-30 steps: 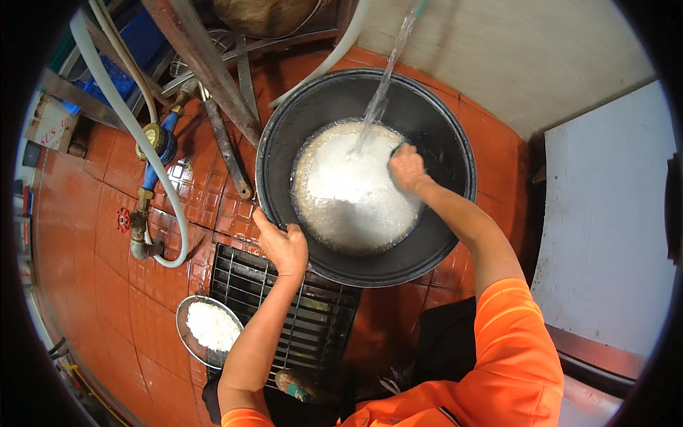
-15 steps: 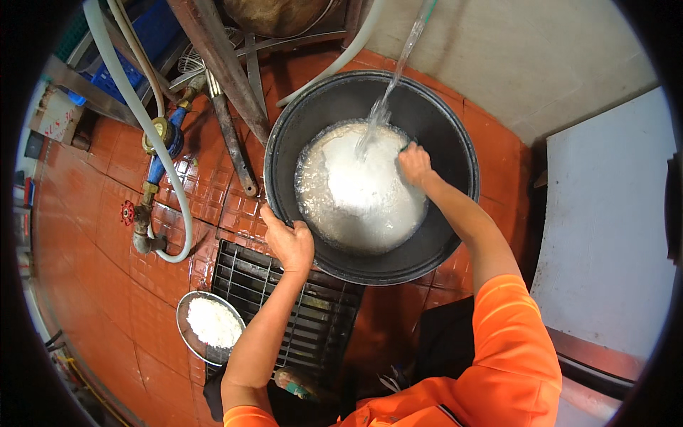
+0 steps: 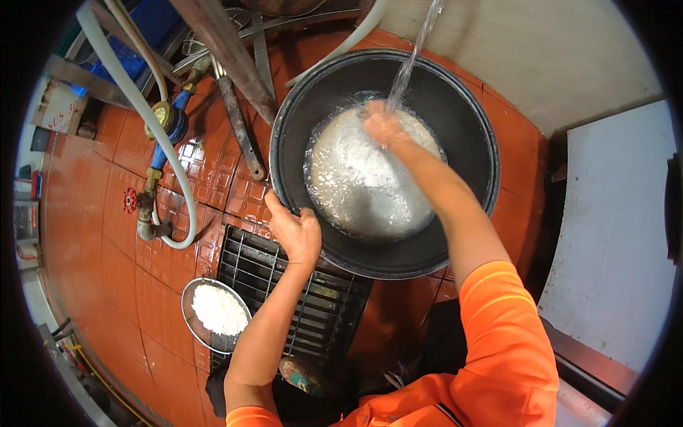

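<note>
A large dark pot stands on the tiles, holding cloudy water over white grains that look like rice. A stream of water falls into it from above. My left hand grips the pot's near-left rim, thumb along the edge. Inside the pot, at the far side of the water, my right hand is closed under the stream. A bit of green shows by its fingers, but what it holds is hidden by splashing and blur. Left of my left forearm is a round metal strainer or bowl with white grains.
A black floor grate lies below the pot. To the left, a pipe with a red valve handle, a blue-bodied meter and a pale hose rise from the floor. A long-handled tool leans nearby. A white panel stands right.
My right hand has moved from the pot's right side leftward and farther away, into the falling water. The grains and water have swirled. My left hand stays on the rim.
</note>
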Tool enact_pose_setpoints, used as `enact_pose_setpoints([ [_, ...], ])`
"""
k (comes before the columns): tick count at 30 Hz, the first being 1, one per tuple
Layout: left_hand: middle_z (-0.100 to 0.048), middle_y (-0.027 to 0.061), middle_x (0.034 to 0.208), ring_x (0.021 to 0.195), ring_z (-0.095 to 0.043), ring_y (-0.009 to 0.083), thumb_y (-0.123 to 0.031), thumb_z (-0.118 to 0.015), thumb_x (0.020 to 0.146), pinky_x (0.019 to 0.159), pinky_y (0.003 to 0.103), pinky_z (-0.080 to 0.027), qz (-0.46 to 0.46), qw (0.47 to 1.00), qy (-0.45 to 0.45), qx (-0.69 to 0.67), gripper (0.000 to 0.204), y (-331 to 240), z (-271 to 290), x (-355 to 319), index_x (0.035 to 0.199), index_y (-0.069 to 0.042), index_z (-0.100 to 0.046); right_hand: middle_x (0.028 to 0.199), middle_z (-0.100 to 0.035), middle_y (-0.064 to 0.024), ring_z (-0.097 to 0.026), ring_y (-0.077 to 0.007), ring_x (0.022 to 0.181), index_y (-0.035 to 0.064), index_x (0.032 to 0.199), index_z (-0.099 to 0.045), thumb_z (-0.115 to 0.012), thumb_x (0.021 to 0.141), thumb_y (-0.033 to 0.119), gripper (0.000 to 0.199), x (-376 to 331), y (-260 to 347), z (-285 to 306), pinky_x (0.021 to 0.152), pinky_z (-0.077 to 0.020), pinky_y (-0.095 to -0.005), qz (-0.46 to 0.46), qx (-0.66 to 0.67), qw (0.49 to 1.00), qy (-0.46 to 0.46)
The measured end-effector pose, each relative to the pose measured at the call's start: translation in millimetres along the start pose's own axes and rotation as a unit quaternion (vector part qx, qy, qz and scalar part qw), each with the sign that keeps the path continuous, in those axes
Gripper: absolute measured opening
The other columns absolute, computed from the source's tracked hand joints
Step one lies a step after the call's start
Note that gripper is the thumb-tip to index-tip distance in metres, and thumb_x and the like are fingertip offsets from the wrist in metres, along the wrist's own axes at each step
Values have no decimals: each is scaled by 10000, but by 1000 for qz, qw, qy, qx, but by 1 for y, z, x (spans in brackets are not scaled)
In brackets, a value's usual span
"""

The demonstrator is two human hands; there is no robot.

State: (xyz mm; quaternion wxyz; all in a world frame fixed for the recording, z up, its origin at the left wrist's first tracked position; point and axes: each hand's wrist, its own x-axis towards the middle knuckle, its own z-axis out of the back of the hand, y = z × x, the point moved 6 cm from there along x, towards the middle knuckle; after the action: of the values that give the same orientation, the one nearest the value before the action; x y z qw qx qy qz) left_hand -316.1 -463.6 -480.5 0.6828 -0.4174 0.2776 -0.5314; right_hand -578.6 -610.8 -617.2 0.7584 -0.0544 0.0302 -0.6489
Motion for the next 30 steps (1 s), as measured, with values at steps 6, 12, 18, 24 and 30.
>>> enact_pose_setpoints([
  [6, -562, 241, 680, 671, -565, 449, 42, -493, 661, 697, 471, -433, -19, 1000, -2, -11, 496, -14, -4, 3, 1149, 39, -405, 1052, -609, -217, -588, -357, 1029, -7, 1020, -632, -498, 813, 36, 250, -123, -75, 28, 839, -502, -406, -46, -36, 950, 307],
  [12, -574, 273, 811, 744, -590, 418, 33, -518, 693, 670, 457, -454, 98, 994, 48, 27, 459, 9, 3, 7, 1137, 63, -403, 982, -617, -239, -632, -363, 880, -27, 877, -626, -547, 740, 18, 165, -178, 69, 31, 752, -527, -404, 165, 77, 925, 334],
  [18, -545, 229, 1040, 847, -622, 370, -80, -711, 666, 727, 416, -537, 45, 969, 150, 193, 789, 1, -9, 13, 1289, 65, -248, 970, -644, -238, -628, -341, 866, -42, 951, -624, -442, 809, 22, 240, -163, 125, 19, 742, -480, -424, 109, 412, 877, 222],
  [24, -542, 261, 1085, 893, -628, 392, -78, -712, 660, 752, 426, -536, 41, 963, 204, 168, 794, 6, 14, -17, 1266, 91, -228, 918, -643, -262, -627, -378, 858, -30, 990, -636, -491, 782, 55, 267, -204, 123, 48, 767, -477, -440, 213, 183, 884, 375],
  [30, -572, 281, 951, 868, -590, 449, -78, -580, 707, 797, 501, -463, 28, 988, 114, 103, 427, 7, 19, -19, 1052, 26, -350, 836, -653, -214, -640, -365, 830, 24, 868, -660, -571, 678, 20, 211, -183, 15, 42, 738, -526, -420, 198, -25, 922, 332],
])
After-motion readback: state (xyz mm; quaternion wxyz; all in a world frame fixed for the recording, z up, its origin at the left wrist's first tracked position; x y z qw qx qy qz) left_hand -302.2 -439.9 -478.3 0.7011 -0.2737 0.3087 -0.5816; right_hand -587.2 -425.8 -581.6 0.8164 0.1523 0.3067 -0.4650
